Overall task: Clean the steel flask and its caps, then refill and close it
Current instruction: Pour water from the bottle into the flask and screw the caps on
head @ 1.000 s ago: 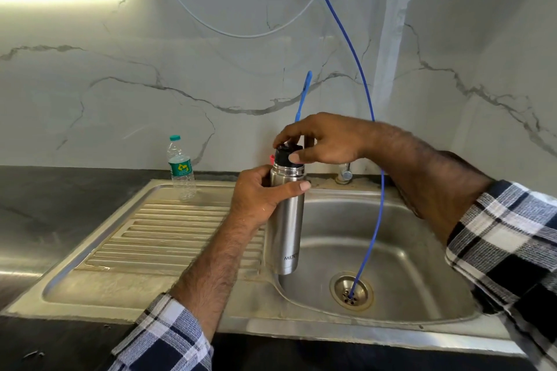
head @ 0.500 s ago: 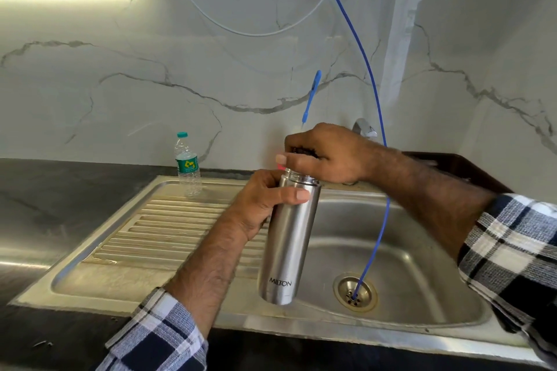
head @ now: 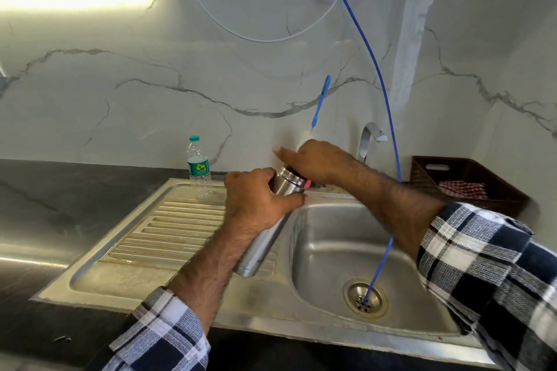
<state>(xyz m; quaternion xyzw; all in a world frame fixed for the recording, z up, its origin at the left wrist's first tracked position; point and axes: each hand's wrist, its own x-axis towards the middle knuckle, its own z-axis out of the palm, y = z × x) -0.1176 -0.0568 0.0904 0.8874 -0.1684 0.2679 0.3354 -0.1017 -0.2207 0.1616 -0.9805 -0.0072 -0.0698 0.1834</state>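
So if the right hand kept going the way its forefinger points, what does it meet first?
The right hand points up and left, toward the marble wall. Nothing shows in between, so probably the wall first, though depth is unclear. The plastic bottle sits lower.

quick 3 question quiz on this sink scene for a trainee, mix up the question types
1. True or false: the left hand grips the steel flask near its top.
2. Where does the blue tube end? A) in the brown basket B) at the sink drain C) in the plastic bottle
3. Fill in: the plastic bottle stands upright at the back edge of the ribbed ______.

Key
1. True. The flask is tilted, its neck toward the right hand, which is at the black cap.
2. B. It drops into the sink to the drain.
3. Drainboard.
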